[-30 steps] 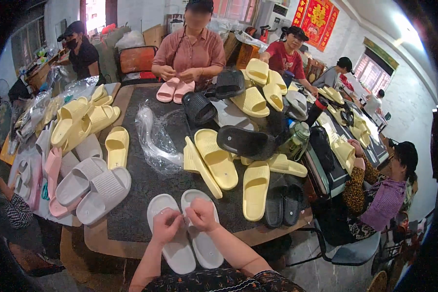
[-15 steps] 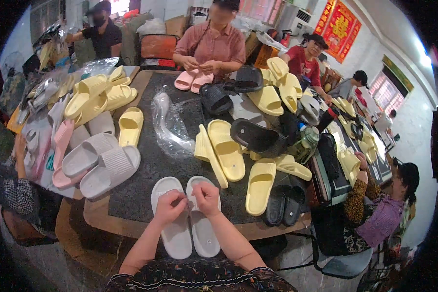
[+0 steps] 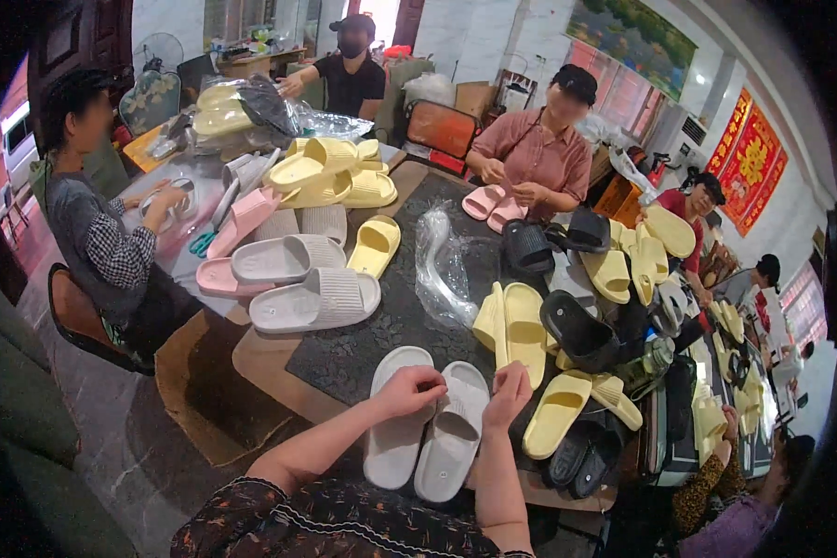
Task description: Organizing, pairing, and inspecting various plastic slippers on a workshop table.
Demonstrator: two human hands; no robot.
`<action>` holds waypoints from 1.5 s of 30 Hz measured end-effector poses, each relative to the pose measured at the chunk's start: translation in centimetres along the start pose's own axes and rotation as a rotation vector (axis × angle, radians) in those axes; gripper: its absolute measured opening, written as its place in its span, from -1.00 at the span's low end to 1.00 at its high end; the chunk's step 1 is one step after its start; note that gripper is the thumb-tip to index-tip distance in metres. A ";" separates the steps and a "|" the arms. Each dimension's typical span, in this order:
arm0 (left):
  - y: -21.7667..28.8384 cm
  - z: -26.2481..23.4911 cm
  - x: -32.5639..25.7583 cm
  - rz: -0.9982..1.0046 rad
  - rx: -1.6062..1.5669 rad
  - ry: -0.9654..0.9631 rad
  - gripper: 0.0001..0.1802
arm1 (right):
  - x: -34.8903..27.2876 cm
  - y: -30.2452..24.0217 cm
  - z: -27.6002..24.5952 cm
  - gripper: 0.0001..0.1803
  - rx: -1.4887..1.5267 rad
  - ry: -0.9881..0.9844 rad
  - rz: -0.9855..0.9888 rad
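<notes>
- A grey slide pair (image 3: 316,299) lies at the left of the table (image 3: 260,358), beside a pink slide (image 3: 242,219).
- The left hand (image 3: 407,391), grip curled shut, pinches the strap of the pale grey slippers (image 3: 425,437) at the near table edge.
- The right hand (image 3: 509,395) rests fingers bent on the same pair; whether its grip pinches anything I cannot tell.
- Yellow slides (image 3: 516,321) and black slides (image 3: 577,325) lie just right.

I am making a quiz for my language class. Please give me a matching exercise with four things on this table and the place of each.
Things:
1. grey slippers
2. pink slippers
3. scissors
4. clear plastic bag

Places:
A. table middle
B. under the person's own hands
C. far side, at the seated person's hands
D. left edge of the table

Pairs: 1-B, 2-C, 3-D, 4-A
</notes>
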State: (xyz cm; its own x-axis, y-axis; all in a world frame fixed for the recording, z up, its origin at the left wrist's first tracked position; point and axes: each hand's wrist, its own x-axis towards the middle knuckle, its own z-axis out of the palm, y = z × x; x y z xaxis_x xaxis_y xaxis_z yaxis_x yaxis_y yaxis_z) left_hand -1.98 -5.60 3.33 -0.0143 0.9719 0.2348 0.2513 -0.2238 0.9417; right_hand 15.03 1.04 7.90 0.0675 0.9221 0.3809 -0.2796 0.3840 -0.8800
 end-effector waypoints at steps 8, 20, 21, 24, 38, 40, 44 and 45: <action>-0.9 0.0 0.2 -0.084 -0.076 0.017 -0.81 | -1.7 -3.6 -2.5 -0.86 0.037 0.271 -0.320; 0.0 0.4 -0.7 0.045 -0.101 0.091 -0.87 | -4.7 4.9 -4.2 -0.90 -0.121 0.300 -0.100; -0.1 0.4 -0.6 0.042 -0.108 0.085 -0.87 | -4.9 4.8 -4.2 -0.90 -0.129 0.304 -0.100; -0.1 0.4 -0.3 0.077 0.037 0.103 -0.88 | -5.3 4.4 -4.4 -0.90 -0.198 0.245 -0.119; -0.2 0.6 -0.2 0.087 0.002 0.112 -0.90 | -5.5 5.1 -5.1 -0.87 -0.113 0.284 -0.125; 0.5 0.4 -0.1 0.009 -0.008 0.090 -0.91 | -5.5 5.0 -5.4 -0.85 -0.162 0.275 -0.145; 0.1 0.4 0.0 0.058 -0.039 0.099 -0.90 | -5.2 5.0 -5.0 -0.86 -0.184 0.241 -0.189; 0.2 0.3 -0.1 0.053 -0.038 0.101 -0.90 | -5.3 4.6 -4.7 -0.86 -0.183 0.239 -0.184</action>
State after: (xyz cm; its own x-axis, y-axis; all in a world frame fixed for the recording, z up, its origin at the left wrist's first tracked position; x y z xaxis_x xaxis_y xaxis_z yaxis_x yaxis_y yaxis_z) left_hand -1.63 -5.73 3.39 -0.1003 0.9468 0.3058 0.2173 -0.2790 0.9354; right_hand 17.86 -1.87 0.52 0.3290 0.8135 0.4795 -0.0672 0.5267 -0.8474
